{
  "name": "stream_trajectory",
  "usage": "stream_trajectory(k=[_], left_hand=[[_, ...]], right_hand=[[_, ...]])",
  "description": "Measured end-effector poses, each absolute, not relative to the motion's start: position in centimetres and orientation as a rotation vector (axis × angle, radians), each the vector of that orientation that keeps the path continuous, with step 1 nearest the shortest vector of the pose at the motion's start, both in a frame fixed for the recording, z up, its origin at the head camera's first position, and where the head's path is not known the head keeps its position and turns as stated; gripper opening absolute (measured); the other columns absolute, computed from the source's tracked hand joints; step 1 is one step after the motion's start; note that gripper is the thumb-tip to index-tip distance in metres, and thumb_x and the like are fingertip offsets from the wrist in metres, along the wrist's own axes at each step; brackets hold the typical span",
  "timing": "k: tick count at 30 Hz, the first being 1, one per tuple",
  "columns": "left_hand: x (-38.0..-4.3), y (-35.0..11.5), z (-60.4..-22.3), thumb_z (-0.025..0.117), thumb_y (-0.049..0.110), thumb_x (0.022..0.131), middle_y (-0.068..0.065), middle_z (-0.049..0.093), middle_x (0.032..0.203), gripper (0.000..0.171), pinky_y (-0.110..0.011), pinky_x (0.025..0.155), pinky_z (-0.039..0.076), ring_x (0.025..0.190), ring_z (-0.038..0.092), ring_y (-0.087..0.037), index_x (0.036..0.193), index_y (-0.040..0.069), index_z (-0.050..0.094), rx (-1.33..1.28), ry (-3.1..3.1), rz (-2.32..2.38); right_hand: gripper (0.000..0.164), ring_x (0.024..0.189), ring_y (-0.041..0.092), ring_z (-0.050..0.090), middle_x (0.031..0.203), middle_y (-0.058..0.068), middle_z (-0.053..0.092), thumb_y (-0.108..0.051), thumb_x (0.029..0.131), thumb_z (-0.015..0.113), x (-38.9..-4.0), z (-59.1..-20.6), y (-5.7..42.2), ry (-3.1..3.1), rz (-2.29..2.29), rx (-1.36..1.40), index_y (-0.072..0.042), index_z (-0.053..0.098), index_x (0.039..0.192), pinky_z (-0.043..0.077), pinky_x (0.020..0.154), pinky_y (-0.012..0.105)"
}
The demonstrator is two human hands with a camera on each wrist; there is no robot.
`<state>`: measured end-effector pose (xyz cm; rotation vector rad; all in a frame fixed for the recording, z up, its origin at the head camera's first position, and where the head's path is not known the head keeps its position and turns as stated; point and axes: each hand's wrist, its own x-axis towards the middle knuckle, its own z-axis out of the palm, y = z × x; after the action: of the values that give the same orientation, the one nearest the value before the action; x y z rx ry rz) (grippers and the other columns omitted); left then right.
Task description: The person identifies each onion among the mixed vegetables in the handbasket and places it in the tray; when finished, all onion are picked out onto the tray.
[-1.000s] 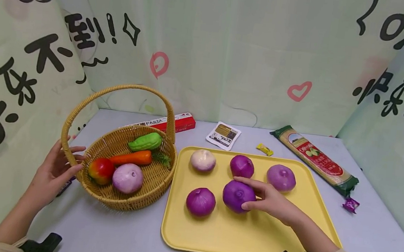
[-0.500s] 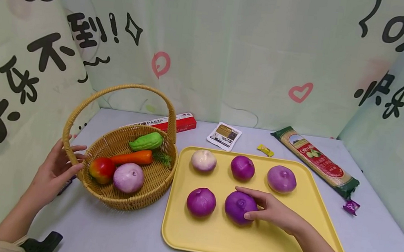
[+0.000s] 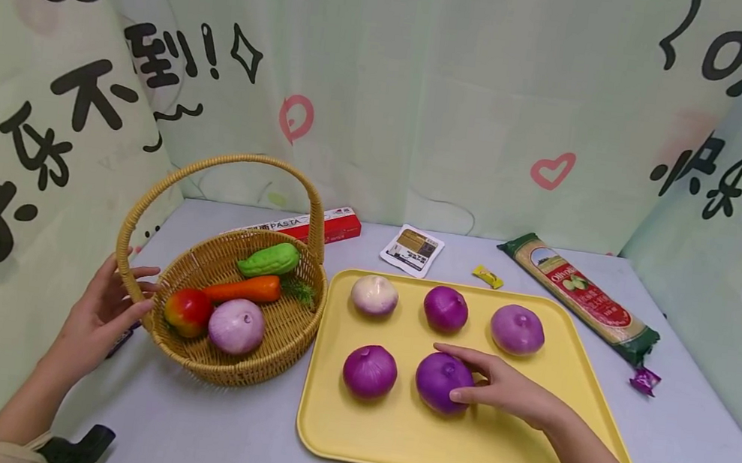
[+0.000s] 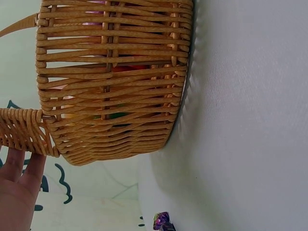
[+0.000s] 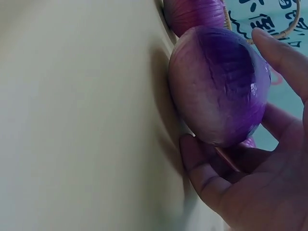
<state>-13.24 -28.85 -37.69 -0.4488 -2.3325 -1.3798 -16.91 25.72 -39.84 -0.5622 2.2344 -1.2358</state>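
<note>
In the head view my left hand [image 3: 98,312] holds the near-left base of the wicker basket's handle [image 3: 133,237], with its fingers behind it and thumb in front. The basket [image 3: 294,344] carries a light purple onion [image 3: 236,327], a red-yellow mango [image 3: 189,313], a carrot [image 3: 245,290] and a green bumpy gourd [image 3: 269,260]. My right hand [image 3: 504,387] grips a deep purple onion [image 3: 442,382] low over the yellow tray [image 3: 403,442]. In the right wrist view, thumb and fingers lie around that onion [image 5: 216,86].
On the tray stand more onions: a pale one [image 3: 374,296], a magenta one [image 3: 370,372], another [image 3: 446,309] and a lilac one [image 3: 517,329]. Behind lie a pasta box [image 3: 341,224], a white packet [image 3: 412,250], a yellow candy [image 3: 487,275], a noodle bag [image 3: 581,295] and a purple candy [image 3: 645,379].
My right hand has brought the deep purple onion slightly toward me and to the right, mostly in the first half second. My left hand stays at the basket handle.
</note>
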Motion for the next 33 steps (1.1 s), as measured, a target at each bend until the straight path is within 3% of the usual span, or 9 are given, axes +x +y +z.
stream_trajectory(k=[8,18,28,33], left_hand=[[-13.2,-28.9,-37.7,0.054,-0.016,0.085,0.021,0.053,0.123,0.080,-0.005,0.083,0.047,0.104,0.059,0.007,0.150,0.014,0.019,-0.464,-2.323,-1.400],[-13.2,-28.9,-37.7,0.055,-0.015,0.085,0.022,0.052,0.124,0.081,-0.004,0.083,0.046,0.103,0.058,0.008,0.151,0.015,0.018,-0.444,-2.342,-1.371],[-13.2,-28.9,-37.9,0.057,-0.012,0.085,0.018,0.053,0.124,0.082,-0.004,0.083,0.046,0.104,0.057,0.008,0.151,0.017,0.018,-0.413,-2.365,-1.347],[-13.2,-28.9,-37.9,0.057,-0.011,0.086,0.017,0.053,0.124,0.081,-0.003,0.083,0.045,0.104,0.057,0.007,0.151,0.018,0.018,-0.405,-2.373,-1.342]], right_hand=[[0.059,0.126,0.034,0.048,0.140,0.018,0.047,-0.030,0.087,0.066,-17.2,-39.9,25.9,2.310,-1.214,-0.519,-0.017,0.044,0.141,0.046,0.093,0.029],[0.059,0.135,0.043,0.036,0.142,0.016,0.047,-0.032,0.087,0.066,-18.0,-39.1,26.3,2.383,-1.217,-0.521,-0.016,0.045,0.140,0.046,0.099,0.050],[0.056,0.136,0.047,0.031,0.146,0.021,0.039,-0.028,0.089,0.064,-18.7,-37.1,26.4,2.411,-1.212,-0.545,-0.017,0.044,0.141,0.049,0.096,0.048],[0.059,0.132,0.047,0.037,0.145,0.023,0.039,-0.029,0.088,0.065,-19.1,-36.1,26.0,2.436,-1.172,-0.611,-0.014,0.044,0.140,0.050,0.095,0.046]])
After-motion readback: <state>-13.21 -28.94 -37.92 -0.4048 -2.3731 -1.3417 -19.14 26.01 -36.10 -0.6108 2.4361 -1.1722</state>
